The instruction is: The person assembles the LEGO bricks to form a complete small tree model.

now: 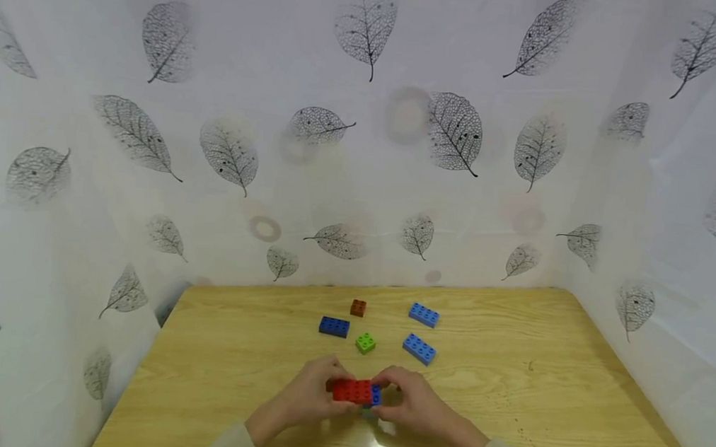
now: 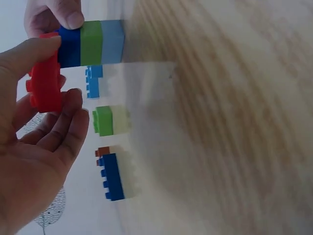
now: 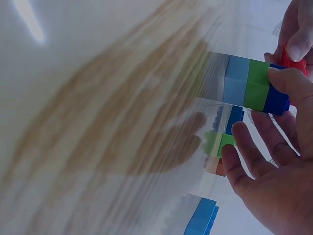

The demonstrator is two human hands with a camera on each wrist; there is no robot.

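Note:
My left hand (image 1: 315,395) pinches a long red brick (image 1: 351,391) between thumb and fingers. The red brick lies on top of a stack at one end and juts out to the left beyond it. Below it, the stack shows a dark blue brick (image 2: 70,47), a green brick (image 2: 91,43) and a light blue brick (image 2: 112,42) at the table. My right hand (image 1: 414,404) pinches the dark blue brick at the stack's upper part, its other fingers spread loosely. Two dark blue studs show beside the red brick in the head view.
Behind the hands on the wooden table (image 1: 225,354) lie a dark blue brick (image 1: 334,326), a small brown brick (image 1: 358,308), a small green brick (image 1: 365,343) and two lighter blue bricks, one farther back (image 1: 424,314) and one nearer (image 1: 419,349). A leaf-patterned curtain (image 1: 362,181) surrounds the table.

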